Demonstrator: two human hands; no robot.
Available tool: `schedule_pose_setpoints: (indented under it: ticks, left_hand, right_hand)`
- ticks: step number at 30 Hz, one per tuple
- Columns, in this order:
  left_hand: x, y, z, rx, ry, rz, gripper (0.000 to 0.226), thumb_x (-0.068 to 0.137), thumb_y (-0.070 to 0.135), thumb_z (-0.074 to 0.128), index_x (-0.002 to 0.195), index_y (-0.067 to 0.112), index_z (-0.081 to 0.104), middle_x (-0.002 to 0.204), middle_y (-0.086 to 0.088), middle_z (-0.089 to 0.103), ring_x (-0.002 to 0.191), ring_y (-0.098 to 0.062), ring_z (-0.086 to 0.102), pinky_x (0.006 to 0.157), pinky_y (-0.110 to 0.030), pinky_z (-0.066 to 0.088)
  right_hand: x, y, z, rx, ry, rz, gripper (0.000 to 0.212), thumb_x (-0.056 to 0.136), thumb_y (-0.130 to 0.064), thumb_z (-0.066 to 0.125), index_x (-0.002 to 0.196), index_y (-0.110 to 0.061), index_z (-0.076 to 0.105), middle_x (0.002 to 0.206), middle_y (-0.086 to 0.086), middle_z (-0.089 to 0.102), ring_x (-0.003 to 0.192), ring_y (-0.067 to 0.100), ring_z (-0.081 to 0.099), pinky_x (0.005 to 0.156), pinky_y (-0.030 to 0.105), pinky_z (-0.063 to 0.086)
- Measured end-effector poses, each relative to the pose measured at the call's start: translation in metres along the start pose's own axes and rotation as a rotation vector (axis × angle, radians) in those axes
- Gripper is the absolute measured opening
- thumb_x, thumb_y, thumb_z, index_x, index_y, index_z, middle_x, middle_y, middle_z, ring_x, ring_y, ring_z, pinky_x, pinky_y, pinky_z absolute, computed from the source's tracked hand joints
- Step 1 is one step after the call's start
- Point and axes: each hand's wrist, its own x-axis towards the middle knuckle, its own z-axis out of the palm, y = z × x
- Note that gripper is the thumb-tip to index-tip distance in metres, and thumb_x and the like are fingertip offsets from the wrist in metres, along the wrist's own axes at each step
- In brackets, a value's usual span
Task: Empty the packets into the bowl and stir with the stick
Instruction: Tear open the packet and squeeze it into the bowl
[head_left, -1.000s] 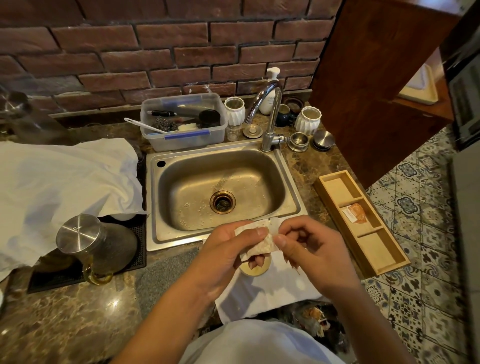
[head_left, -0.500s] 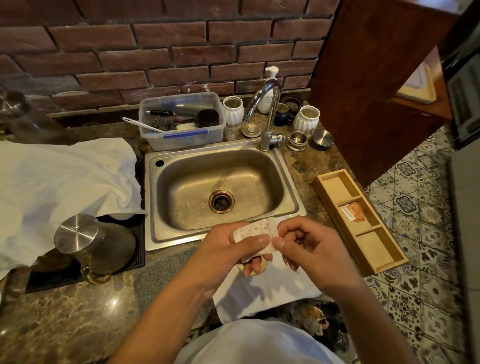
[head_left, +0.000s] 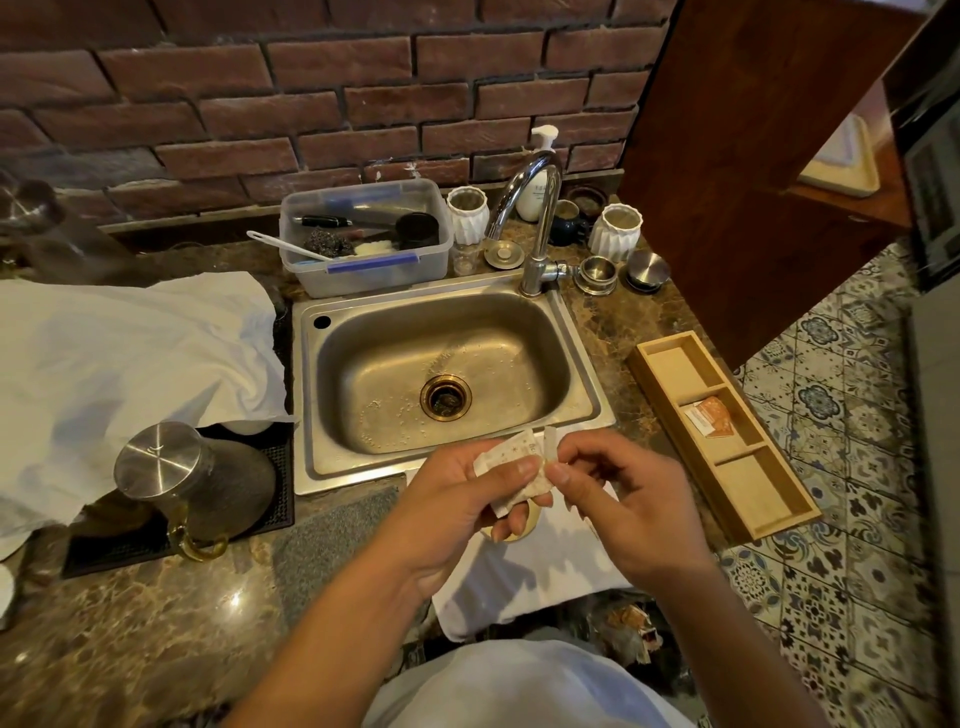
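My left hand (head_left: 457, 499) grips a small white paper packet (head_left: 511, 462) by its body. My right hand (head_left: 618, 493) pinches the packet's upper right corner, where a torn strip stands up. Both hands hover just in front of the sink's near rim. Under the left fingers shows a sliver of the small pale bowl (head_left: 524, 527), mostly hidden, resting on a white cloth (head_left: 540, 577). Two more packets (head_left: 709, 415), orange and white, lie in the middle compartment of the wooden tray (head_left: 779, 512) on the right. No stick is visible.
A steel sink (head_left: 441, 379) with tap lies straight ahead. A plastic box of utensils (head_left: 363, 239) and white cups stand behind it. At left sit a glass jug with steel lid (head_left: 171, 473) on a black mat and a large white cloth (head_left: 119, 364).
The packet's torn corner strip has come further away from the body between my fingers. The hands have stayed over the bowl.
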Motion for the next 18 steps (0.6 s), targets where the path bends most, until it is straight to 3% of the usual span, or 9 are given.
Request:
schedule_pose_setpoints:
  ticks: [6, 9, 12, 18]
  left_hand:
    - [0.001, 0.0, 0.006, -0.164, -0.032, -0.089, 0.017, 0.095, 0.012, 0.059, 0.087, -0.002, 0.063, 0.06, -0.004, 0.066, 0.04, -0.008, 0.049, 0.041, -0.018, 0.033]
    - [0.0, -0.002, 0.005, -0.139, -0.023, -0.062, 0.015, 0.093, 0.014, 0.063, 0.086, 0.003, 0.069, 0.069, -0.009, 0.068, 0.042, -0.009, 0.05, 0.041, -0.018, 0.035]
    - [-0.003, -0.003, 0.003, -0.062, -0.014, -0.036, 0.011, 0.091, 0.017, 0.071, 0.084, 0.009, 0.074, 0.074, -0.012, 0.069, 0.043, -0.011, 0.049, 0.041, -0.018, 0.037]
    - [-0.006, 0.0, 0.001, -0.009, -0.035, -0.053, 0.004, 0.089, 0.013, 0.073, 0.087, 0.01, 0.073, 0.069, -0.014, 0.067, 0.04, -0.01, 0.045, 0.036, -0.016, 0.033]
  right_hand:
    - [-0.003, 0.0, 0.007, -0.063, 0.085, -0.076, 0.007, 0.09, -0.026, 0.068, 0.095, -0.027, 0.072, 0.084, -0.014, 0.069, 0.076, 0.017, 0.066, 0.066, 0.027, 0.055]
    - [-0.005, 0.001, 0.006, 0.036, 0.062, 0.012, 0.007, 0.088, -0.025, 0.07, 0.095, -0.027, 0.071, 0.081, -0.008, 0.07, 0.073, 0.017, 0.066, 0.064, 0.026, 0.054]
    - [-0.005, 0.0, -0.001, 0.162, -0.039, 0.111, 0.008, 0.086, -0.026, 0.073, 0.092, -0.021, 0.07, 0.076, 0.004, 0.069, 0.066, 0.014, 0.064, 0.062, 0.026, 0.053]
    - [-0.004, -0.001, -0.013, 0.207, -0.281, 0.131, 0.009, 0.092, -0.017, 0.069, 0.09, -0.008, 0.068, 0.068, 0.005, 0.066, 0.06, 0.013, 0.061, 0.058, 0.027, 0.052]
